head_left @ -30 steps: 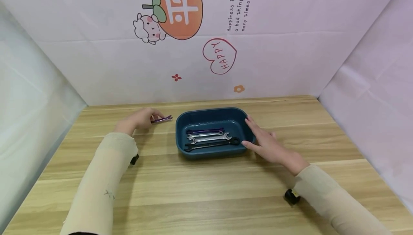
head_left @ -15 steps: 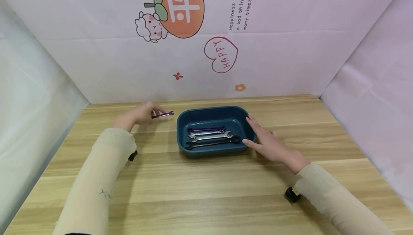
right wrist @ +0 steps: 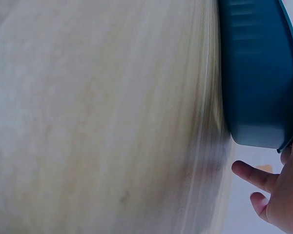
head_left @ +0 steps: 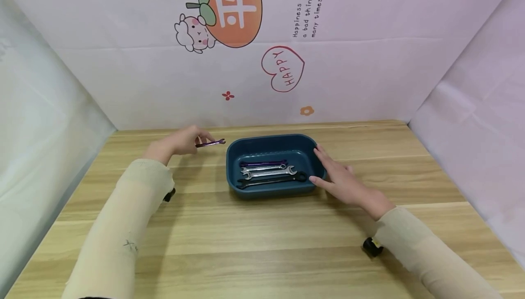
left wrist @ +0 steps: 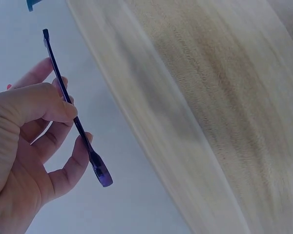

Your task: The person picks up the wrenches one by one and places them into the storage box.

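My left hand [head_left: 183, 141] pinches a small purple wrench [head_left: 211, 143] between thumb and fingers, just left of a dark blue bin [head_left: 272, 193]. The left wrist view shows this wrench [left wrist: 77, 122] held near its middle, raised off the table. In the bin lie a purple wrench [head_left: 262, 164], a thin silver wrench [head_left: 262, 168], a larger silver wrench [head_left: 268, 173] and a black ratchet wrench [head_left: 270, 181], roughly side by side. My right hand [head_left: 342, 183], fingers extended and spread, touches the bin's right end. From the right wrist, part of that hand [right wrist: 283, 195] shows beside the bin wall.
The wood-grain table [head_left: 254, 239] runs back to a white printed backdrop [head_left: 164, 89]. White cloth sides stand at left and right. A black wrist camera [head_left: 372, 247] sits under the right sleeve, another [head_left: 169, 195] by the left cuff.
My left hand has lifted the purple wrench slightly up and rightward, nearer the bin's left end. My right hand stays at the bin; the head view has shifted a little.
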### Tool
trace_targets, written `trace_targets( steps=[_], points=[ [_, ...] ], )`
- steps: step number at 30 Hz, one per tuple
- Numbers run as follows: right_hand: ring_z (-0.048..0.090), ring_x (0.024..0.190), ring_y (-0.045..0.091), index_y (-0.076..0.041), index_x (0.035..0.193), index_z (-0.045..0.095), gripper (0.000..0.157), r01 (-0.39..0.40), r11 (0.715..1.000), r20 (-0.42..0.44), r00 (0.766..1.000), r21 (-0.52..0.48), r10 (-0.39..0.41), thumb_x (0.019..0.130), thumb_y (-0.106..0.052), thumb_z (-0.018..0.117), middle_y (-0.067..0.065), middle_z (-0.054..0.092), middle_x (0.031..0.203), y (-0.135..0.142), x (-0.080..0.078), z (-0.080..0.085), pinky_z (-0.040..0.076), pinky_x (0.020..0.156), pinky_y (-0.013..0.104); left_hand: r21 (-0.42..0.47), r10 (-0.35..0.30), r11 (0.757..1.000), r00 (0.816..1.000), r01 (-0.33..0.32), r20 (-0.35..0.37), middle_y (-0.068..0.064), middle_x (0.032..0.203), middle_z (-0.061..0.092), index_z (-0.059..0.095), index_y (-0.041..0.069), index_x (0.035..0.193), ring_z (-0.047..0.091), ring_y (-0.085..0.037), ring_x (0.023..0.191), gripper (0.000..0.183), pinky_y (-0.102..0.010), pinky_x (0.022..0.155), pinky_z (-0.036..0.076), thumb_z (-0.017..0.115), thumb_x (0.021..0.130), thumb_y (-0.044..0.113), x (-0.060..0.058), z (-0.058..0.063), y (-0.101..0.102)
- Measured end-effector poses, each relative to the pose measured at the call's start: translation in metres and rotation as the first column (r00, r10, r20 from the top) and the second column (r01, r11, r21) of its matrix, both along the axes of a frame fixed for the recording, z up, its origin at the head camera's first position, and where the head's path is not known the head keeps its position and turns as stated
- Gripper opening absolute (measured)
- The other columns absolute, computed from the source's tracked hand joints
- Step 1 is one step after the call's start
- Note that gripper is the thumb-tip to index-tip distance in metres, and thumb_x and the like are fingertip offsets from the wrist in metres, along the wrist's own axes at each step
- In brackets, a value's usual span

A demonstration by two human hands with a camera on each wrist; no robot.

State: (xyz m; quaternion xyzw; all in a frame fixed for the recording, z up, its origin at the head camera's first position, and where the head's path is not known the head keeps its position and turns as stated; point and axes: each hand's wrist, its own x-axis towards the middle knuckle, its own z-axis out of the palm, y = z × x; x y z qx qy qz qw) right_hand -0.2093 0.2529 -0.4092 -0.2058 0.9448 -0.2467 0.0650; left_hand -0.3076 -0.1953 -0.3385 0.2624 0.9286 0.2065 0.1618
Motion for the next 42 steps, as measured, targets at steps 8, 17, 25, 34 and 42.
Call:
trace_targets(
  steps=[8,17,25,34,42],
  points=[
    [0.028,0.148,0.044,-0.012,0.166,0.005,0.085,0.004,1.0,0.001,1.0,-0.007,-0.004,0.105,-0.051,0.051,0.004,-0.005,0.171,0.002,-0.001,-0.002,0.019,0.103,0.07,0.004,0.009,1.0,1.0,-0.009,0.014,-0.021,0.117,0.065,0.069,0.002,0.13,0.059,-0.038,0.108,0.063,-0.045,0.085,0.055,0.053,0.077,-0.029,0.0,0.006,0.006],
    [0.029,0.148,0.044,-0.012,0.166,0.004,0.085,-0.002,1.0,-0.001,1.0,-0.005,0.002,0.106,-0.052,0.05,0.004,-0.005,0.171,0.001,-0.001,-0.002,0.021,0.102,0.069,-0.007,-0.003,1.0,1.0,0.003,0.008,-0.02,0.118,0.065,0.07,0.004,0.131,0.058,-0.037,0.109,0.062,-0.044,0.085,0.055,0.054,0.079,-0.027,-0.002,0.013,0.014],
    [0.027,0.148,0.045,-0.013,0.166,0.005,0.085,0.001,1.0,0.005,1.0,-0.008,-0.001,0.105,-0.052,0.05,0.004,-0.005,0.171,0.002,0.0,-0.002,0.019,0.103,0.07,-0.031,-0.007,1.0,1.0,0.007,0.011,-0.017,0.117,0.066,0.07,0.008,0.13,0.058,-0.035,0.109,0.061,-0.044,0.089,0.055,0.055,0.081,-0.025,-0.002,0.015,0.026],
    [0.027,0.148,0.045,-0.013,0.166,0.004,0.085,0.003,1.0,0.006,1.0,-0.016,-0.003,0.105,-0.052,0.05,0.006,-0.003,0.172,0.001,0.0,-0.003,0.017,0.104,0.072,-0.028,-0.036,0.999,0.999,0.037,0.017,-0.016,0.118,0.066,0.071,0.007,0.13,0.059,-0.035,0.109,0.061,-0.043,0.09,0.055,0.054,0.081,-0.026,-0.004,0.016,0.047],
    [0.029,0.148,0.044,-0.014,0.166,0.004,0.086,-0.001,1.0,0.0,1.0,-0.015,0.001,0.105,-0.052,0.05,0.005,-0.004,0.172,0.0,0.0,-0.003,0.018,0.104,0.071,-0.027,-0.05,0.998,0.998,0.05,0.024,-0.02,0.122,0.065,0.07,0.008,0.131,0.057,-0.035,0.11,0.062,-0.044,0.092,0.054,0.054,0.082,-0.026,-0.006,0.019,0.063]
  ],
)
